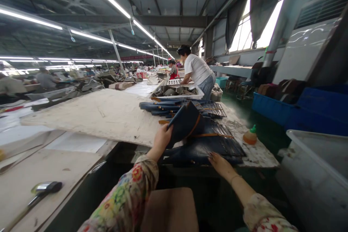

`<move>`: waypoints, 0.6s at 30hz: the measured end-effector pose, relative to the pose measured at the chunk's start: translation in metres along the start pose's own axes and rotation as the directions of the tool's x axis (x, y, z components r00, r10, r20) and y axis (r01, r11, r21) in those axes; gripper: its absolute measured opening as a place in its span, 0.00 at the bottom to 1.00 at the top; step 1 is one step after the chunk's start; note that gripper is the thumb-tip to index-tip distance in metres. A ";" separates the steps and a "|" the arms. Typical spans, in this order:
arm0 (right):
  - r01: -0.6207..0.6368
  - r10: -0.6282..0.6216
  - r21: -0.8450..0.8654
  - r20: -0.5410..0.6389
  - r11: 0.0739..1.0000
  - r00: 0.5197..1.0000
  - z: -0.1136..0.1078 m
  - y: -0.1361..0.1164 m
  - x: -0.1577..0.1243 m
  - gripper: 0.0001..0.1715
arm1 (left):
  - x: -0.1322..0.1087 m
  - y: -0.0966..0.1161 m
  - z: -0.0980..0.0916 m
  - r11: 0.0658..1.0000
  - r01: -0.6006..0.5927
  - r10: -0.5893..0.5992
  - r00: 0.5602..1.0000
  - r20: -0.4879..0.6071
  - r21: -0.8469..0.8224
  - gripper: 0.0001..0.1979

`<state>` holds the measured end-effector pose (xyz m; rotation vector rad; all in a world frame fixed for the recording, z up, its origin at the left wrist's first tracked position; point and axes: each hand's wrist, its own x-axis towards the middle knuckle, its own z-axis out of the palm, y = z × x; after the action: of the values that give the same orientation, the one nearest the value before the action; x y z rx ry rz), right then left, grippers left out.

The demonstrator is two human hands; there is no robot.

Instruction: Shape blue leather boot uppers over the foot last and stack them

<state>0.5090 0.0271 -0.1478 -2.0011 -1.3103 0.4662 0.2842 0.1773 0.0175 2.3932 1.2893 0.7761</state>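
Observation:
My left hand (162,138) is closed on the edge of a dark blue leather piece (186,121) with an orange-brown strip along one side. It holds that piece tilted up above a stack of similar dark blue leather pieces (190,151). The fingers of my right hand (220,164) are stretched out and rest on the near part of this stack. Behind the lifted piece lies another pile of blue leather pieces (160,107), some showing orange-brown edges. Part of the stack is hidden by the raised piece.
A pale board (100,114) covers the table to the left. A hammer (40,190) lies on the near left bench. Right of the stack stands a small bottle (250,136) with a green cap. A large grey bin (312,170) is at right. Ahead, a person (199,69) leans over a tray.

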 end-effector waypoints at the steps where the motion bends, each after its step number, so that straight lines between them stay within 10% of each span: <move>1: -0.012 0.012 0.037 0.000 0.999 1.000 -0.001 -0.001 0.001 0.16 | 0.002 0.000 -0.021 1.000 -0.016 0.015 0.999 -0.051 -0.017 0.18; 8: -0.089 0.087 0.420 0.023 0.903 0.996 -0.002 -0.044 -0.008 0.19 | -0.018 0.043 -0.130 0.965 -0.250 0.220 0.935 -0.279 -0.079 0.16; 12: -0.013 0.083 0.705 -0.065 0.709 0.994 0.005 -0.085 -0.028 0.29 | -0.048 0.076 -0.153 0.897 -0.403 0.318 0.873 -0.369 -0.181 0.14; 18: 0.097 0.114 0.869 -0.173 0.485 0.978 -0.027 -0.110 -0.048 0.29 | -0.081 0.075 -0.177 0.825 -0.328 0.184 0.926 -0.330 -0.460 0.14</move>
<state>0.4331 0.0020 -0.0538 -1.1096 -0.6606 0.7274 0.1927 0.0715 0.1728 2.0835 0.7082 1.3760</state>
